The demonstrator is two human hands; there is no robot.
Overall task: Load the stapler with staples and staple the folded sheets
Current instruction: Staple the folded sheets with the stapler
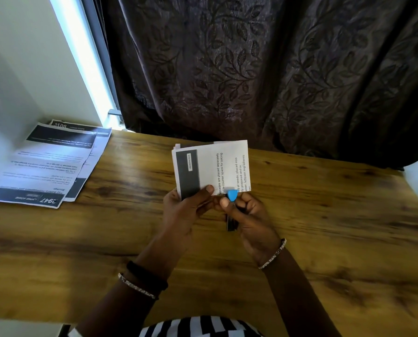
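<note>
A folded stack of printed white sheets point(211, 166) is held upright above the wooden table point(324, 215). My left hand point(183, 210) pinches its lower left corner, thumb on the dark printed band. My right hand point(249, 215) grips a small stapler point(232, 198) with a blue tip and a dark body. The blue tip sits at the bottom edge of the sheets, near the middle. Most of the stapler body is hidden inside my fingers. No loose staples show.
A loose pile of printed pages point(50, 164) lies at the table's far left by a white wall. A dark patterned curtain point(263, 69) hangs behind the table's far edge. Bare wood lies to the right and in front of my hands.
</note>
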